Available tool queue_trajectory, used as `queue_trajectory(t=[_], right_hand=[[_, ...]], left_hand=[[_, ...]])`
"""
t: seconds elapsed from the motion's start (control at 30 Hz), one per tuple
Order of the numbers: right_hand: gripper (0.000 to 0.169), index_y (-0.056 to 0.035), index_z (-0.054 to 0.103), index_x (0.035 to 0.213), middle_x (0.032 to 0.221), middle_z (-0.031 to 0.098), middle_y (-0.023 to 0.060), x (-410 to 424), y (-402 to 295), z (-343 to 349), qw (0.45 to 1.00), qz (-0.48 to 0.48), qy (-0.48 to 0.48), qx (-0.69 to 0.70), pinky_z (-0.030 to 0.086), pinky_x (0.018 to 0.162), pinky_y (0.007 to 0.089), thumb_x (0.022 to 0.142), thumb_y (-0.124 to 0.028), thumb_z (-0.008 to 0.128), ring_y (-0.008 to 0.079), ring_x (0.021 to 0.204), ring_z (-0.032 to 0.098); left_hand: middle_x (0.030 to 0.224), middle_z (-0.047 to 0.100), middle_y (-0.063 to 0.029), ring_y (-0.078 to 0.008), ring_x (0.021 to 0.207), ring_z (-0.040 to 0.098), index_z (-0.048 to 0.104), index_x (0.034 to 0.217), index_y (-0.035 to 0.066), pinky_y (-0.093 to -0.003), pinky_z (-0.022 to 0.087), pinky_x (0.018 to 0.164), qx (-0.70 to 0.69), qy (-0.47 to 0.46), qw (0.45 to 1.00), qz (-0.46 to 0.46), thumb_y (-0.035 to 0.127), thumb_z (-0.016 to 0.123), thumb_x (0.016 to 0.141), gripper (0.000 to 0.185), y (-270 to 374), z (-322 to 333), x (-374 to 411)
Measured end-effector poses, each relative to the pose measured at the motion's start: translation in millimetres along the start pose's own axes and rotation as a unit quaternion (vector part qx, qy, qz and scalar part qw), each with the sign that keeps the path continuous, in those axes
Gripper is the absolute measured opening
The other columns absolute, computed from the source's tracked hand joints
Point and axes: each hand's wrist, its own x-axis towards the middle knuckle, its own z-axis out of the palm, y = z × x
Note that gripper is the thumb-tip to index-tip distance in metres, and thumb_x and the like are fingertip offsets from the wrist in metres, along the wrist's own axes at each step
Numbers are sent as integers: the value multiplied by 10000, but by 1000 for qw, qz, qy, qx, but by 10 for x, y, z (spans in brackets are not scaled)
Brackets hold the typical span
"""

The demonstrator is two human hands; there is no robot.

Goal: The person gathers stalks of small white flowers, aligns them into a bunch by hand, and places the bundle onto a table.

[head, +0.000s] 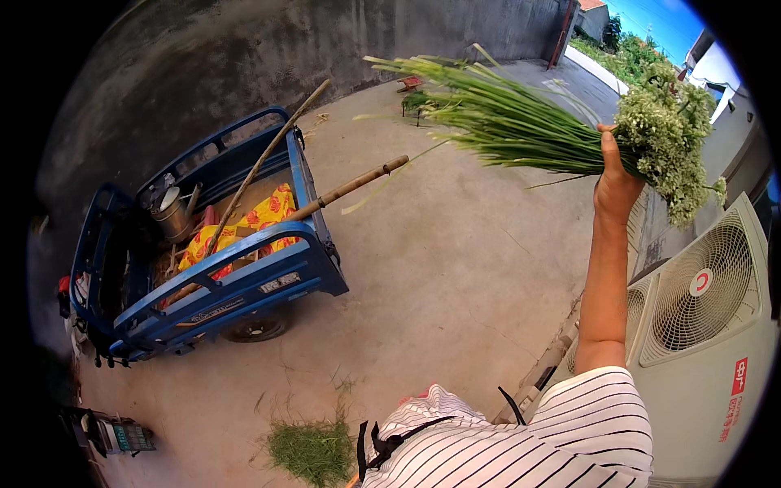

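My right hand (617, 183), raised at the upper right with the arm stretched out, grips a thick bunch of green flower stalks (525, 122), which look like garlic chives. The fist closes around the stalks just below the flower heads. Whitish-green flower clusters (665, 134) stick out to the right of my fist, and the long stalks fan out to the left above the concrete ground (439, 256). A few loose stalks droop from the bunch. My left hand is out of view.
A blue cargo tricycle bed (262, 244) on the left holds a metal bucket (172, 216), yellow-and-red patterned cloth (268, 210), and a protruding bamboo pole (354, 186). An air conditioner's outdoor unit (683, 390) stands close on my right. Cut grass (311, 448) lies below.
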Motion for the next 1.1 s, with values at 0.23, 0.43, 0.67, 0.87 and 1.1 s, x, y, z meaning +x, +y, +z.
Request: queue_trajectory(t=[0.23,0.43,0.67,0.87,1.1], right_hand=[[576,-133,266,1301,1342,271,65,736,112,-1287,270,-149,-27,-951,167,1028,437,835,-460,351,278,1223,263],[450,-90,423,1147,1163,436,96,-1042,601,-1358,946,112,-126,-277,289,926,406,751,-283,517,293,1072,400],[357,-48,563,959,928,587,131,-3518,-28,-639,855,296,-423,47,422,765,347,646,-190,662,287,838,543],[323,-34,563,916,838,586,159,-4004,-343,-684,797,317,-492,150,442,668,358,646,-183,659,313,717,547],[292,-3,548,841,834,547,185,-3791,-464,-772,682,271,-673,92,433,701,407,571,-87,621,365,817,513]], left_hand=[[966,515,-126,-234,882,527,447,1018,-2,-346,428,739,53,-41,998,17,341,372,887,375,157,279,14],[912,524,-120,-227,844,537,461,962,-7,-339,432,706,110,-51,990,65,349,377,885,374,465,440,20],[849,535,-113,-219,800,549,477,896,-13,-331,436,668,176,-44,977,110,358,383,883,384,745,437,-38],[795,544,-107,-212,763,559,490,840,-18,-324,440,636,212,-29,970,111,366,388,881,400,588,94,48],[732,555,-101,-204,719,571,506,775,-24,-317,444,598,258,-14,963,81,376,394,879,428,70,-238,136]])
